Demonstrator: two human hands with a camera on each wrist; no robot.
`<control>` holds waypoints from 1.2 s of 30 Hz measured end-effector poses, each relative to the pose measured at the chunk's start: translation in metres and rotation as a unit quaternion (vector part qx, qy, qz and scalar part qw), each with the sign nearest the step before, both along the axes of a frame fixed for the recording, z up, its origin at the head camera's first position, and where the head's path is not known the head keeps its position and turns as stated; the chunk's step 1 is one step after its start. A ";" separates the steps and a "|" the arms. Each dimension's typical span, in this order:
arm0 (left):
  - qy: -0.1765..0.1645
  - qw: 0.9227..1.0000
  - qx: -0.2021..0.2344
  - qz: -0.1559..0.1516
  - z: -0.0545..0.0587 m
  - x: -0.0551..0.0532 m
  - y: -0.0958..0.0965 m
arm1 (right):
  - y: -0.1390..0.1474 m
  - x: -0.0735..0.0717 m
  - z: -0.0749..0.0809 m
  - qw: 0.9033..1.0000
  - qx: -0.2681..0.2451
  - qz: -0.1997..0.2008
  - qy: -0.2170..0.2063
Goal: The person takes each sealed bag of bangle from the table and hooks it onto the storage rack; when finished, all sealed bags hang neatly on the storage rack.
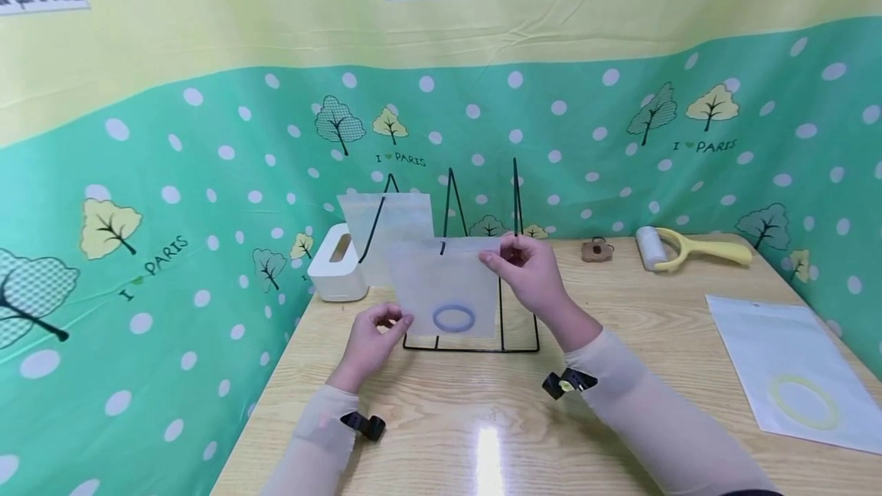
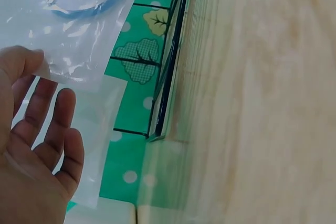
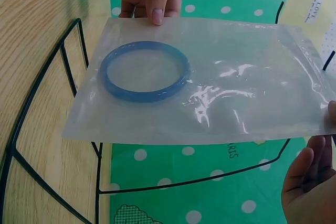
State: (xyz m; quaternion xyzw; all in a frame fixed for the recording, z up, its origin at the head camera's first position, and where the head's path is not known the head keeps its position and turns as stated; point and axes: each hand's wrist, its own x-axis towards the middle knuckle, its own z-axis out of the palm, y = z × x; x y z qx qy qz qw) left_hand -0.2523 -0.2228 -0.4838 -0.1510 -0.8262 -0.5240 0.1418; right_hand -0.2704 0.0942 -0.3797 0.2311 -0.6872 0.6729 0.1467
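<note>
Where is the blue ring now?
In the head view, the blue ring is near the centre, low in the translucent bag, right of the left hand and below the right hand.

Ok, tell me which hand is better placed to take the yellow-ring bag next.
Probably the right hand: it's nearer the yellow-ring bag, though it must first release the blue-ring bag. The left hand is farther off.

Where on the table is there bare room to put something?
Bare tabletop lies between left sleeve and right sleeve, and between right sleeve and yellow bangle bag. It is crowded at the wire rack, where left hand and right hand hold the blue bangle bag.
</note>
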 end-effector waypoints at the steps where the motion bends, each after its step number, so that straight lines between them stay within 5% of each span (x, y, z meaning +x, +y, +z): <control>1: 0.002 1.000 0.000 0.001 0.001 -0.001 0.000 | 0.000 0.000 0.001 1.000 0.000 -0.001 -0.005; 36: -0.019 0.994 -0.047 0.100 0.019 -0.045 0.012 | -0.002 -0.054 0.011 0.995 0.039 -0.084 -0.035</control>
